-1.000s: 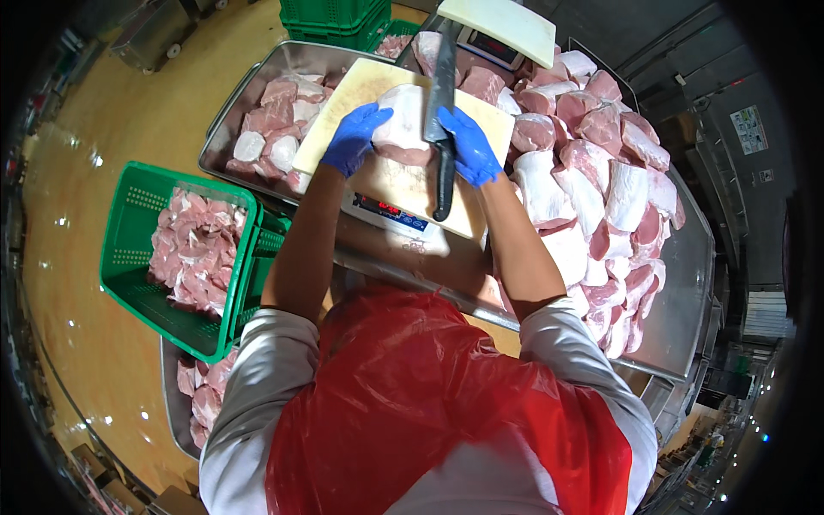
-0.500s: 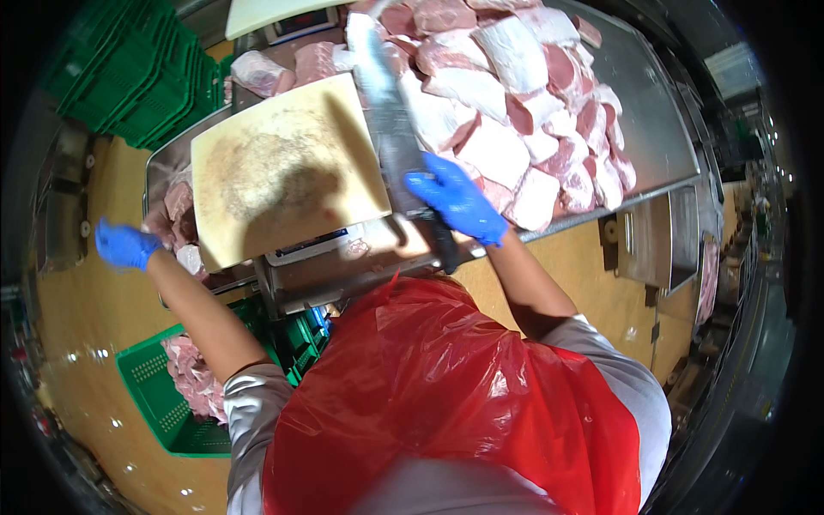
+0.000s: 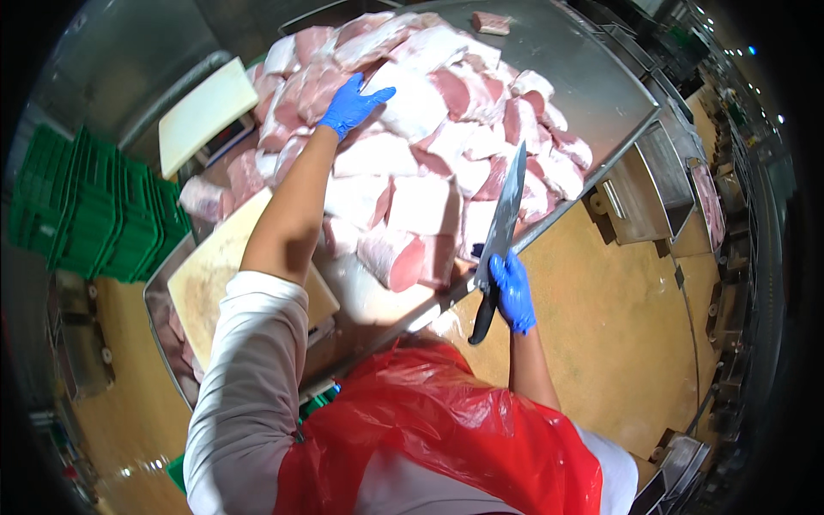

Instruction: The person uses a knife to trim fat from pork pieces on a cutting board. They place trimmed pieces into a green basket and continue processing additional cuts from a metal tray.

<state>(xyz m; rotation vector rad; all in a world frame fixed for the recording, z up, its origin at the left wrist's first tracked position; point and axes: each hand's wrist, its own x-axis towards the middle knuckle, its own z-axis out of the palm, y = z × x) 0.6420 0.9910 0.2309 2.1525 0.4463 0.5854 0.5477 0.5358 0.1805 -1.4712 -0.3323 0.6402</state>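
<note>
The left hand [image 3: 354, 107] is lying open, fingers spread, against the left side of a fat-capped pork loin piece [image 3: 412, 103], which is resting in the heap toward the counter's far edge. The right hand [image 3: 513, 292] is gripping a long knife [image 3: 508, 202] where blade meets handle, the butt sticking out free; the exact finger wrap is partly hidden. The blade is slanting up across the counter's near edge.

That hold is leaving fingers close to the blade's heel, so a wet glove slipping could bring a cut. The loin piece is looking slick and heavy for one hand, and tugging it could send neighbouring meat pieces [image 3: 393, 257] sliding over the near edge. Swinging the left arm back low could carry it toward the blade.

The steel counter [image 3: 592, 86] is showing bare metal along its right edge, a small meat scrap [image 3: 491, 23] lying near the far edge. A worn cutting board [image 3: 215, 266] is sitting at the left end, a second board [image 3: 206, 116] leaning on a scale [image 3: 227, 142] beyond. Green crates [image 3: 94, 206] are standing stacked past that end; a steel bin [image 3: 635, 193] is standing on the tan floor [image 3: 601, 309] at right.
</note>
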